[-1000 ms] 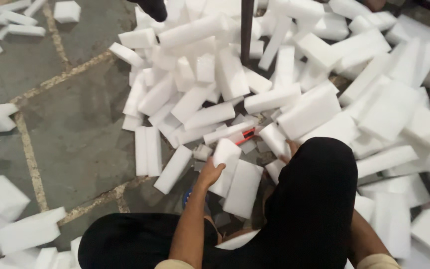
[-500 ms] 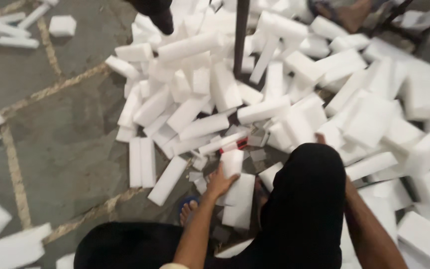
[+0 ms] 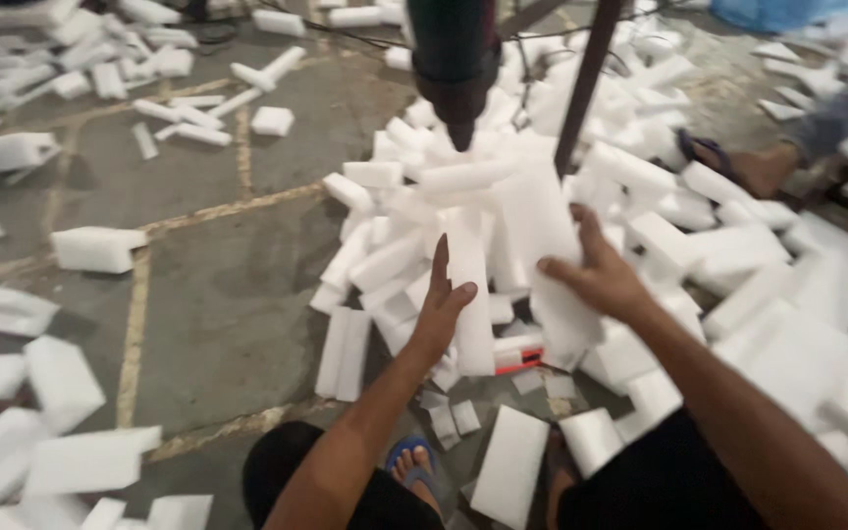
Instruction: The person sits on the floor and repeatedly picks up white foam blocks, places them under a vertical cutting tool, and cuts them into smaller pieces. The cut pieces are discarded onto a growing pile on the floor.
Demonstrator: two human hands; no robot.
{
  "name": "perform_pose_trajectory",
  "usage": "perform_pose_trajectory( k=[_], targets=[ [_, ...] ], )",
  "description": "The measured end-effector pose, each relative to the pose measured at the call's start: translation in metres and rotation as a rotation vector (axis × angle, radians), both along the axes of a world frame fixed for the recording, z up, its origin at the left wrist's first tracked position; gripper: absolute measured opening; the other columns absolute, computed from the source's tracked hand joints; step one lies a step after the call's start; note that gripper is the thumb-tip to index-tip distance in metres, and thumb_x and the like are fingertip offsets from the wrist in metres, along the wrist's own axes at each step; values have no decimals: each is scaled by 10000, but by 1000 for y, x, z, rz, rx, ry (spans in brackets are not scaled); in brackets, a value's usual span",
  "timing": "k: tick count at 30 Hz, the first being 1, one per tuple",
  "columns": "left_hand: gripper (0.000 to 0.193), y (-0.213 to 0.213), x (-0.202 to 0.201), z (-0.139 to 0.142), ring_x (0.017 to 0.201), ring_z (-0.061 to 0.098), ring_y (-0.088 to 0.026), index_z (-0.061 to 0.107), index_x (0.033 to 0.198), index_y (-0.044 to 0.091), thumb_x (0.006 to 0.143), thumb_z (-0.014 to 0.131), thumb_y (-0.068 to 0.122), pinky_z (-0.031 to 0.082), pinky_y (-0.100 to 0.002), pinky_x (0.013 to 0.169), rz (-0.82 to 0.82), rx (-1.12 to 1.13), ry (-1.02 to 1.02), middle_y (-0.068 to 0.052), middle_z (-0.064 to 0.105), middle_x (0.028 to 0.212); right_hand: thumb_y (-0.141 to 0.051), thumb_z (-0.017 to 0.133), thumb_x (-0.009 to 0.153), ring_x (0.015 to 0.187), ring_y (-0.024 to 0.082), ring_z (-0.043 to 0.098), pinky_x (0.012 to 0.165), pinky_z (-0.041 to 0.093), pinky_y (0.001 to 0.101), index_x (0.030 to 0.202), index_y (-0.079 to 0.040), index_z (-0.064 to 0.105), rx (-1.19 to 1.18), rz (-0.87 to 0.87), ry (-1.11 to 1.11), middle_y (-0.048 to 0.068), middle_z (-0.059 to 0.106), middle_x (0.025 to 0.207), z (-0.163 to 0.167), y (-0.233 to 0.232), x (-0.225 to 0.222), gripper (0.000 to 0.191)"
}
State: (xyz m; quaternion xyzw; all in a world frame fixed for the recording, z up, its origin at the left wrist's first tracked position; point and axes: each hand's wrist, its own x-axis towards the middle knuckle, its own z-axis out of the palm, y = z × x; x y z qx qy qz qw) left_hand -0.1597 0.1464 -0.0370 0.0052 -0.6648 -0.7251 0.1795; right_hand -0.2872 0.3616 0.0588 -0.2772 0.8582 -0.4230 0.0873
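Observation:
My left hand grips a narrow white foam block, held upright in front of me. My right hand holds a wider white foam slab beside it, fingers spread over its right edge. Both pieces are lifted toward a dark green machine head with a pointed tip hanging above. A dark slanted rod stands just behind the slab. Below the blocks a red and white cutter lies among foam scraps.
A big heap of white foam blocks covers the floor ahead and to the right. Loose blocks lie scattered on the grey tiled floor at left. Another person's sandalled foot rests at the upper right. My own foot in a blue sandal is below.
Both hands have lifted foam pieces up from the pile toward the machine head. The view has tilted upward, bringing the machine tip and the other person's foot into sight.

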Motion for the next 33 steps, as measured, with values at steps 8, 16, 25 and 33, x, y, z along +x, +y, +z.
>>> perform_pose_trajectory(
  k=[8,16,25,33],
  targets=[
    [943,16,27,16,1505,334,-289,41,1671,149,920,610,186,337,-417,1190,14,228,-27,-158,224,1693,-93,632,867,1434,343,399,1144,359,449,1639,-150,40,-438,168,-172,236,300,1621,-44,-34,63,974],
    [1043,18,25,6,1397,453,-338,55,1653,117,854,700,294,432,-457,1127,46,230,-78,-228,395,1527,-168,552,969,1459,327,396,1148,365,442,1651,-181,59,-322,73,-189,215,320,1629,-45,-39,61,842],
    [1127,16,35,13,1507,329,-346,21,1656,97,870,769,399,361,-512,1210,-14,68,129,-198,265,1639,-175,559,966,1337,364,550,1088,458,483,1655,-122,0,-388,144,-4,272,473,1510,-80,-20,60,889],
    [1133,8,42,28,1491,334,-302,18,1651,87,913,716,589,387,-493,1220,35,-53,304,-149,160,1669,-203,591,1051,1337,384,538,1094,489,487,1604,-64,-180,-548,429,241,302,386,1541,-139,-6,65,958]
  ],
)
